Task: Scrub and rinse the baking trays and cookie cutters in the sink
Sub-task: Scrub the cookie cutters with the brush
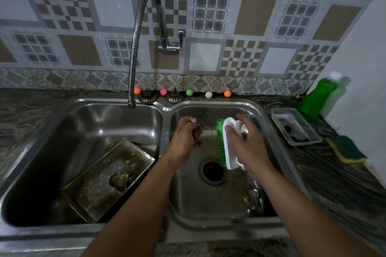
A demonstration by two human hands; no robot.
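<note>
Both hands work over the right basin of the sink point(167, 108), above and just behind its drain point(213, 170), which serves as the landmark here. Left of the drain and a little beyond it, the left hand point(184, 133) is curled round a small dark brownish piece, probably a cookie cutter point(197, 134), though it is too blurred to tell its shape. Right of the drain, the right hand point(248, 142) grips a scrub brush point(226, 142) with a white plastic back and stiff green bristles; its long axis runs from near the drain away toward the back wall, and the bristles face left toward the cutter, near it but apart. The coming scrub likely turns on closing that sideways gap. Left of the drain, across the divider, a rectangular metal baking tray point(108, 179) leans tilted in the left basin, dull, greasy and flecked with suds, nearer the left arm. Right of the drain on the dark stone bench point(334, 173) lie a yellow-and-green sponge point(346, 150) and a clear plastic box point(295, 126), with a green soap bottle point(317, 95) beyond. Behind the drain, small coloured balls point(189, 92) line the sink's back edge, and the ribbed steel tap point(133, 58) arches down over the left basin; no water is visible.
</note>
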